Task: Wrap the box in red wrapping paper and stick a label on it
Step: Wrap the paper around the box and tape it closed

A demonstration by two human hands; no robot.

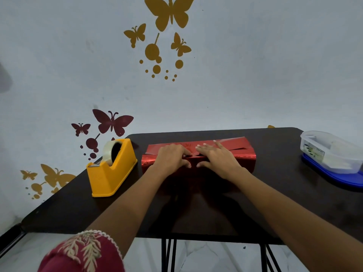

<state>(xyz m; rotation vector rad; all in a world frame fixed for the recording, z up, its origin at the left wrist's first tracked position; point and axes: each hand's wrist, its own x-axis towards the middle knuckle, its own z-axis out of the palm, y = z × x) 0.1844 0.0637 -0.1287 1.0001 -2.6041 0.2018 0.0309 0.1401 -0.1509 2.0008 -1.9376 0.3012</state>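
A dark desk (pixel 196 216) against a pale wall, with both hands flat on a half-wrapped parcel.

Nearest is a maroon embroidered sleeve (pixel 84 252). Further in, the left hand (pixel 172 157) and right hand (pixel 218 157) lie side by side, not quite touching. Their fingers are straight and spread, gripping nothing, and they press the overlap of the red wrapping paper (pixel 245 154) onto the box, which is hidden beneath it at mid-desk. The paper is glossy, glittering foil, creased, with a gaping seam and loose edges jutting at both ends. It looks thin, slippery, springy and easy to tear, and the box is probably light enough to slide. Flat pressure along the seam seems the best hold, then a pinch at the end flaps. A yellow tape dispenser (pixel 112 169) stands just left, and a clear plastic container (pixel 332 152) sits far right. Beyond are the butterfly stickers (pixel 170 12).
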